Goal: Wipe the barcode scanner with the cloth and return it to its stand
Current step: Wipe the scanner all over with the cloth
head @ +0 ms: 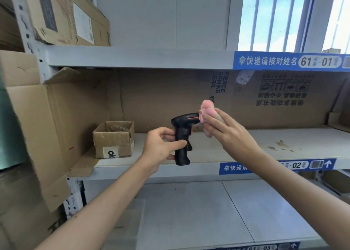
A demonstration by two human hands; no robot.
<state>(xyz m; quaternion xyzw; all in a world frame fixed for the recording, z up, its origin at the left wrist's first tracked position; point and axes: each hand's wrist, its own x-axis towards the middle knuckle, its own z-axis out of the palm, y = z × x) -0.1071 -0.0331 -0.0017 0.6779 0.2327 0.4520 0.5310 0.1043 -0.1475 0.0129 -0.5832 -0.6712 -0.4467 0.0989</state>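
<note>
we hold the black barcode scanner (182, 138) upright in our left hand (161, 147), fingers and thumb curled round its handle, a little above the front edge of the middle shelf (265, 145). its head points to the right, and an orange stripe shows along the top. our right hand (229, 132) has its fingers closed around a bunched pink cloth (207, 110) and presses it against the front end of the scanner's head; part of the cloth sticks out above the fingers. a dark piece shows just behind the handle, too hidden for us to say what it is. toward the left end of the shelf a small open cardboard box (113, 139) sits well apart from the scanner, and flattened cardboard (170, 98) lines the back of the shelf. blue label strips (284, 61) run along the front edges of the shelves. more cardboard boxes (66, 14) stand at the left end of the upper shelf, and a barred window (284, 16) shows at the upper right.
</note>
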